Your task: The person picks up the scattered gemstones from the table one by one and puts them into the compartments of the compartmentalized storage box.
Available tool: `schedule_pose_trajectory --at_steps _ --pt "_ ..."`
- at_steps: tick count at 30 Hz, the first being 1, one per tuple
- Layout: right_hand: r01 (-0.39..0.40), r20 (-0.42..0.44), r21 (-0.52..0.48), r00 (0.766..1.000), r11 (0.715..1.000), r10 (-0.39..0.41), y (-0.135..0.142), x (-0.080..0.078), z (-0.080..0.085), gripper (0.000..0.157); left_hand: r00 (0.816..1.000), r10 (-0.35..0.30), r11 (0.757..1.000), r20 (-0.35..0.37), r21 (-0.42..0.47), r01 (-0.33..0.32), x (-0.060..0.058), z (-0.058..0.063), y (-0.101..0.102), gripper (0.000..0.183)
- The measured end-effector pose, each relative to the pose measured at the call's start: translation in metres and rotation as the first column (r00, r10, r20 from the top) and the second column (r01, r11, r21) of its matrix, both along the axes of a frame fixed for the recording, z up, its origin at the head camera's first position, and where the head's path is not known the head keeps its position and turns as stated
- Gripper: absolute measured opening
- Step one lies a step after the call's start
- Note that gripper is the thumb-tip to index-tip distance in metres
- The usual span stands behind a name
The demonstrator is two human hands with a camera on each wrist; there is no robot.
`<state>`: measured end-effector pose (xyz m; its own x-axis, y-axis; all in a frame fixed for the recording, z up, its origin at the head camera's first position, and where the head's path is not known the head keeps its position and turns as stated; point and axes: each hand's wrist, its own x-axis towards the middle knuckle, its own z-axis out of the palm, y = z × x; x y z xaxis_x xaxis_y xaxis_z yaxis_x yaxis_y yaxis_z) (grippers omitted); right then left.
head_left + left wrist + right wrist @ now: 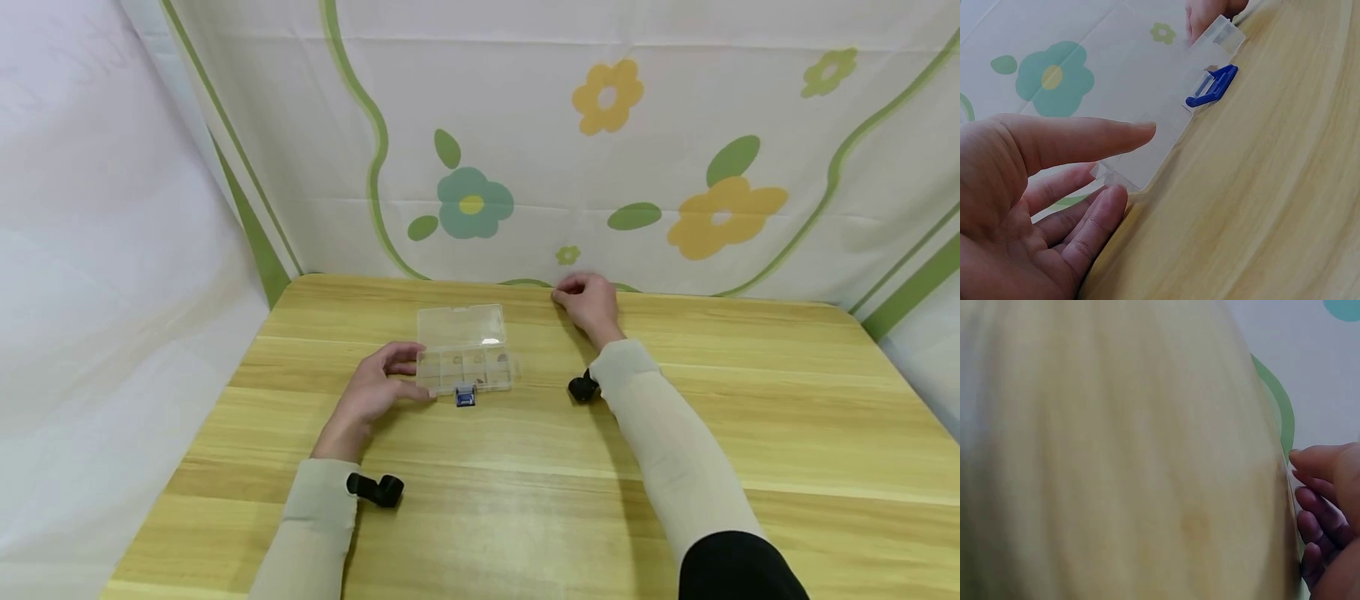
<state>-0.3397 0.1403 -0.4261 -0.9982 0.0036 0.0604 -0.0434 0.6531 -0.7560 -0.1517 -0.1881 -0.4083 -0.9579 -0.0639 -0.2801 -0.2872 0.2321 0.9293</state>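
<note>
A clear plastic compartment box [465, 367] stands on the table with its lid [461, 327] raised at the back. Small, hard-to-make-out pieces sit in some of its compartments. At its front edge is a blue latch [466, 396], also plain in the left wrist view [1213, 86]. My left hand [378, 385] holds the box's left end, thumb along the front and the other fingers round the end. Near the table's far edge, right of the box, is my right hand [588, 307], thumb and forefinger together and the other fingers curled [1313, 528]. Whether something tiny is between the fingertips cannot be seen.
The wooden table [525, 500] reaches back to a white cloth [540, 125] printed with flowers, which hangs right behind its far edge. A black wrist camera [386, 492] is on the left sleeve, and another camera [582, 388] is on the right.
</note>
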Motion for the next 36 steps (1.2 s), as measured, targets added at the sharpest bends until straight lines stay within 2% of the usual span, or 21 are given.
schedule_pose_trajectory --at_steps 7,11,20,27,36 --pt "0.006 0.002 -0.116 1.000 0.993 -0.006 -0.002 0.004 -0.002 0.018 1.000 -0.001 1.000 -0.002 -0.005 0.001 0.000 -0.001 -0.001 0.077" --pt "-0.006 -0.003 -0.144 1.000 0.990 0.005 -0.005 0.008 -0.001 0.022 1.000 0.003 1.000 -0.004 -0.009 -0.003 0.000 -0.001 -0.002 0.077" --pt "-0.085 0.003 -0.232 0.996 0.969 0.088 -0.012 0.019 0.003 0.024 1.000 0.006 1.000 -0.006 -0.005 -0.006 0.002 0.000 -0.001 0.076" --pt "-0.159 -0.064 -0.237 0.987 0.958 0.148 -0.018 0.028 0.008 0.022 1.000 0.008 1.000 -0.003 -0.012 -0.008 0.002 0.000 -0.001 0.076" --pt "-0.273 -0.091 -0.196 0.961 0.942 0.260 -0.035 0.039 0.013 0.018 1.000 0.003 1.000 -0.007 -0.009 -0.003 0.003 0.001 0.000 0.076"
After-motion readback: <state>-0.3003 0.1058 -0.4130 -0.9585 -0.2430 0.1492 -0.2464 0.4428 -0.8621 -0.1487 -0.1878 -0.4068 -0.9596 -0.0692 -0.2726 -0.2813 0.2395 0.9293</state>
